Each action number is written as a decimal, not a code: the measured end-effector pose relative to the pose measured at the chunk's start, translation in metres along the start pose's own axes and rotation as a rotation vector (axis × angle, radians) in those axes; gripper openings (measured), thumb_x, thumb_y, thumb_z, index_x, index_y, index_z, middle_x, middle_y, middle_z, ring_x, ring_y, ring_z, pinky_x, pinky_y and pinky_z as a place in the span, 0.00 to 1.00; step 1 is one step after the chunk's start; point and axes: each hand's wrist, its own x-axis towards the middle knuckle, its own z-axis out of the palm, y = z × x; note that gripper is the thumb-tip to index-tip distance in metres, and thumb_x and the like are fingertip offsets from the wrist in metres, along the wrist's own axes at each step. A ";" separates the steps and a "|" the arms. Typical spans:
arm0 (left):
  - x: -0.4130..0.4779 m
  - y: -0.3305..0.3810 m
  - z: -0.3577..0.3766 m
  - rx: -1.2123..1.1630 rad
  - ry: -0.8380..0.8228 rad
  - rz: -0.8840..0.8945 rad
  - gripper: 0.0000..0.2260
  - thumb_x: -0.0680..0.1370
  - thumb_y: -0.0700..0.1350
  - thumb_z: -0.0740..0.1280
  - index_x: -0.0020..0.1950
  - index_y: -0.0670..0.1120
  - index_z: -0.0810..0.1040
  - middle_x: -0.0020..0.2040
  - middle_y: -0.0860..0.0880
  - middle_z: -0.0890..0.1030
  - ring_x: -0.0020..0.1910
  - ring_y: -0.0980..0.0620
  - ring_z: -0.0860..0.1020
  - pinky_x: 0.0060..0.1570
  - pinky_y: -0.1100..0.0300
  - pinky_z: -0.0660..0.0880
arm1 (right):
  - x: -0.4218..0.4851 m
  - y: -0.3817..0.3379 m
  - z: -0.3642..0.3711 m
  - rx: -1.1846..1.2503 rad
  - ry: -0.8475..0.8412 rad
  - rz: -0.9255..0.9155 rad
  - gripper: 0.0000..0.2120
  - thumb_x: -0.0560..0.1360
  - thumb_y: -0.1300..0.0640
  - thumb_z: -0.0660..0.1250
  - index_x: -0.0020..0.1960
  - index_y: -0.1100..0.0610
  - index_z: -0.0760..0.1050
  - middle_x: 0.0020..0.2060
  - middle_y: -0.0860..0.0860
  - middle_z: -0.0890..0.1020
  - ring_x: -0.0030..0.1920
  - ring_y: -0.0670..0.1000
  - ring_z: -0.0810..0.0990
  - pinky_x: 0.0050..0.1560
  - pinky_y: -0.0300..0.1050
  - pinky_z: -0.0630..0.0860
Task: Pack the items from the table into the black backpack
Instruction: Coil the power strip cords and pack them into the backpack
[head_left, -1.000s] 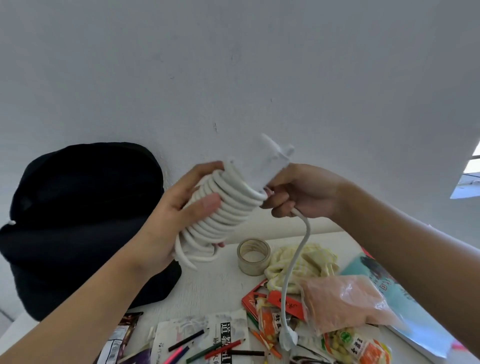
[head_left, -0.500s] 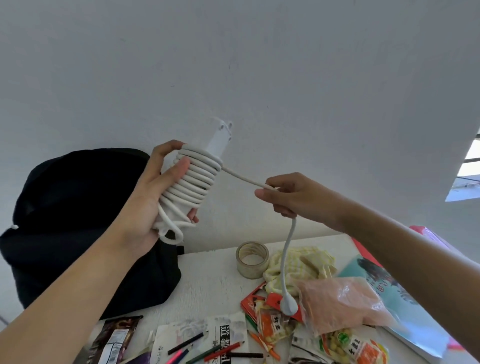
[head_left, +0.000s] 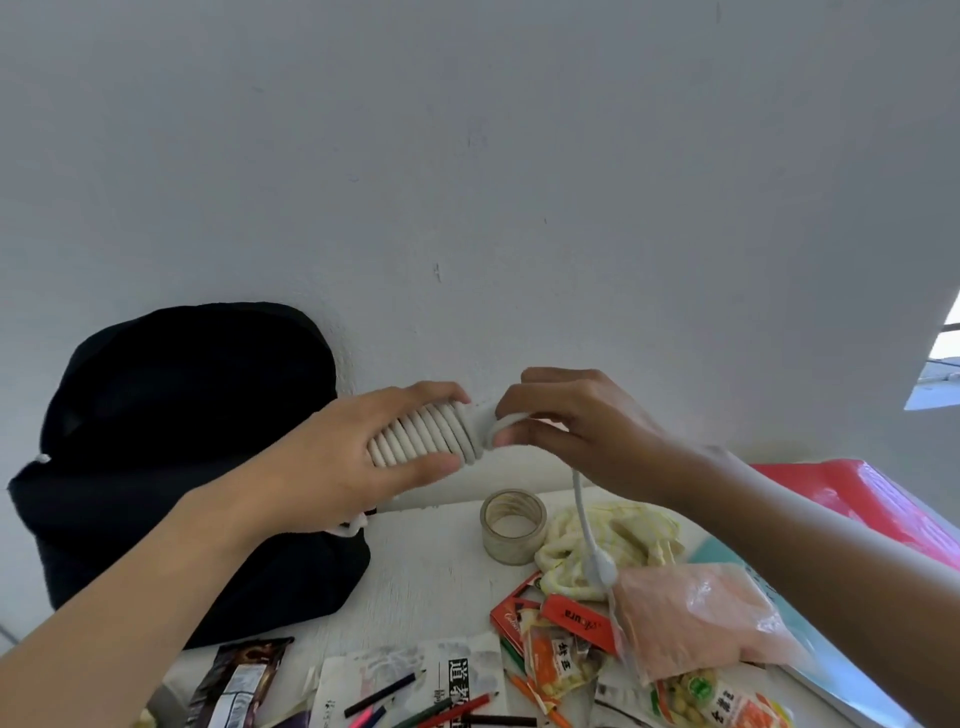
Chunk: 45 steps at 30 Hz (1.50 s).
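Above the table (head_left: 431, 571), your left hand (head_left: 332, 467) grips the coiled white cable (head_left: 431, 434), with your fingers curled over the top and your thumb beneath. Your right hand (head_left: 576, 431) pinches a loop at the coil's right end. The loose tail drops to the plug (head_left: 600, 564). The black backpack (head_left: 182, 441) stands to the left, partly behind your forearm.

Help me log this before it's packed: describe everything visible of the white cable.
The white cable looks like thick, smooth cord, wound in tight side-by-side coils round a mostly hidden white body. The bundle lies roughly level in the air. The left hand grips the coils; the right hand pinches the last turn. A loose tail hangs down to a rounded plug in front of a pale yellow cloth.
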 end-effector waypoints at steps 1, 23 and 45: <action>0.000 0.001 0.000 0.055 -0.052 0.008 0.23 0.75 0.66 0.67 0.68 0.74 0.67 0.54 0.69 0.76 0.47 0.63 0.78 0.41 0.64 0.76 | 0.001 -0.001 0.000 0.006 0.009 -0.020 0.09 0.76 0.49 0.71 0.47 0.54 0.80 0.38 0.44 0.74 0.37 0.44 0.72 0.38 0.32 0.67; -0.002 0.031 0.026 -0.450 -0.141 0.168 0.27 0.77 0.56 0.69 0.75 0.66 0.64 0.61 0.51 0.79 0.58 0.46 0.80 0.60 0.50 0.80 | 0.026 0.020 -0.014 0.766 -0.079 0.712 0.08 0.74 0.67 0.69 0.39 0.68 0.74 0.32 0.58 0.68 0.29 0.51 0.68 0.30 0.42 0.69; 0.008 0.018 0.023 -0.986 0.368 -0.004 0.19 0.78 0.49 0.68 0.69 0.60 0.78 0.54 0.48 0.82 0.42 0.47 0.80 0.34 0.52 0.81 | 0.000 0.020 0.001 0.750 -0.180 0.785 0.22 0.85 0.49 0.55 0.37 0.61 0.72 0.25 0.50 0.65 0.23 0.48 0.59 0.26 0.40 0.56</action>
